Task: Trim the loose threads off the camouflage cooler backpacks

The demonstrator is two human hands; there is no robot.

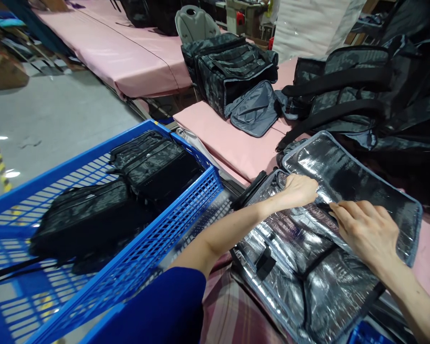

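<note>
An open cooler bag with a shiny silver foil lining (301,267) lies in front of me, its lid flap (358,186) folded back onto the pink table. My left hand (301,190) is closed on the lining at the hinge between lid and body. Just to its right, my right hand (367,229) rests on the lid's inner edge, fingers bent and pressed together on the foil. A black strap (249,191) sticks out at the bag's left corner.
A blue wire cart (146,248) at my left holds dark camouflage bags (93,215). More camouflage bags (232,71) and a pile with black straps (361,91) sit on the pink table (232,138). Grey floor lies at far left.
</note>
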